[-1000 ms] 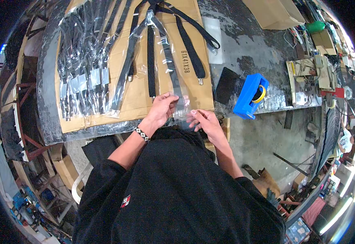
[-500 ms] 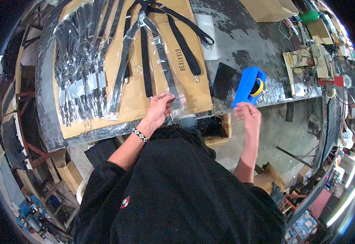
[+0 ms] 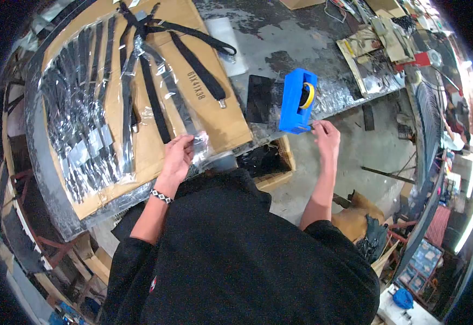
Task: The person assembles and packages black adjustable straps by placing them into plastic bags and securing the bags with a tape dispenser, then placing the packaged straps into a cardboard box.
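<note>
My left hand [image 3: 179,154] pinched the near end of a clear, crinkly plastic sleeve [image 3: 166,86] — its long axis ran away from me over flat cardboard [image 3: 220,119]. My right hand [image 3: 326,135] touched the boxy blue tape dispenser [image 3: 296,100], just up-left at the tabletop [image 3: 280,38] edge — grip unclear.

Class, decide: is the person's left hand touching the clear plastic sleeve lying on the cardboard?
Touching. The head view shows the left hand gripping the near end of the clear plastic sleeve, with the fingers closed over its crinkled edge.
</note>
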`<state>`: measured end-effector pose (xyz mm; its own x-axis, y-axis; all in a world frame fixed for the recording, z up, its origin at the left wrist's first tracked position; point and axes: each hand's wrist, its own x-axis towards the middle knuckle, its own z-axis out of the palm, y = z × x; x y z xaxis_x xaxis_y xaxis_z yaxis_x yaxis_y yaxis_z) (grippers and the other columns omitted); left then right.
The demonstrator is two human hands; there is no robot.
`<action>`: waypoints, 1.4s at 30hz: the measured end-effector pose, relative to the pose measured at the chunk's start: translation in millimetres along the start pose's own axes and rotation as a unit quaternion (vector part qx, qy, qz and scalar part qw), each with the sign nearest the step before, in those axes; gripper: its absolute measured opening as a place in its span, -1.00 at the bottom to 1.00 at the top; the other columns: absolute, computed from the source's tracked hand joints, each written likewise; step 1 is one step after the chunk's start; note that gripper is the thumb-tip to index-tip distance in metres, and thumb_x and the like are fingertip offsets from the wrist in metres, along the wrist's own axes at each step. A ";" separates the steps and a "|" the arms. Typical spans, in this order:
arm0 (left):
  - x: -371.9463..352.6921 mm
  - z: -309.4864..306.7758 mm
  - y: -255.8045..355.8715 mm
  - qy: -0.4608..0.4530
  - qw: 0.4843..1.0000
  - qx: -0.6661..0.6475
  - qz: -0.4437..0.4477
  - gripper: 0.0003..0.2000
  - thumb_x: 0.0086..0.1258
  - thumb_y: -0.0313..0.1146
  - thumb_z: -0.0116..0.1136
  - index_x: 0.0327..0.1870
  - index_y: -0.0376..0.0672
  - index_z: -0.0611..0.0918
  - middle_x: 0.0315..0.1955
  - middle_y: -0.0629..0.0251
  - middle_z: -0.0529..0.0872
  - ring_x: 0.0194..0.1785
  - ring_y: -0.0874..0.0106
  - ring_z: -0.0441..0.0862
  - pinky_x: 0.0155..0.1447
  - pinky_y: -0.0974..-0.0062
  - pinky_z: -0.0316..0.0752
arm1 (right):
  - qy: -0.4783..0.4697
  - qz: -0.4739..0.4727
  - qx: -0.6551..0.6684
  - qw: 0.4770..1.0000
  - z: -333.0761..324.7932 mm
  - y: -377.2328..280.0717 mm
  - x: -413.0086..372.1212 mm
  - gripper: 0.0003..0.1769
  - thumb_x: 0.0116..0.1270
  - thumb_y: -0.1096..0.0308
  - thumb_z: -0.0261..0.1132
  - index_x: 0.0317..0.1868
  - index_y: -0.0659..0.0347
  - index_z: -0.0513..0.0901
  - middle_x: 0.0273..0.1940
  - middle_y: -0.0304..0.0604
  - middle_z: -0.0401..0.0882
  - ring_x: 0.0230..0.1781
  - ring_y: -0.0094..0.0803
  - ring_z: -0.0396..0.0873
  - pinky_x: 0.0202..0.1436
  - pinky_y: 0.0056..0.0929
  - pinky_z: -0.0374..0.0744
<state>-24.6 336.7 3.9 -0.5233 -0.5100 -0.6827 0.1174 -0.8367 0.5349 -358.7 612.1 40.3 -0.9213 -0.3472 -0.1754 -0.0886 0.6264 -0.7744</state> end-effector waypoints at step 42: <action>-8.4 13.3 12.2 0.015 0.999 0.023 -0.032 -0.90 0.42 -0.49 0.23 -0.33 -0.07 0.59 -0.50 0.57 0.55 -0.47 0.66 0.45 -0.37 0.67 0.42 | 0.066 0.055 0.156 0.984 49.0 41.2 -39.8 -0.73 0.30 0.34 0.43 -0.13 0.42 0.76 0.07 -0.15 0.67 -0.09 -0.52 0.56 -0.09 -0.48 0.49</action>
<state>-29.9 333.5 22.8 -0.5035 -0.4621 -0.7300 0.0458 -0.8580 0.5116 -307.1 617.6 -14.4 -0.9616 -0.1837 -0.2040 0.1157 0.4026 -0.9080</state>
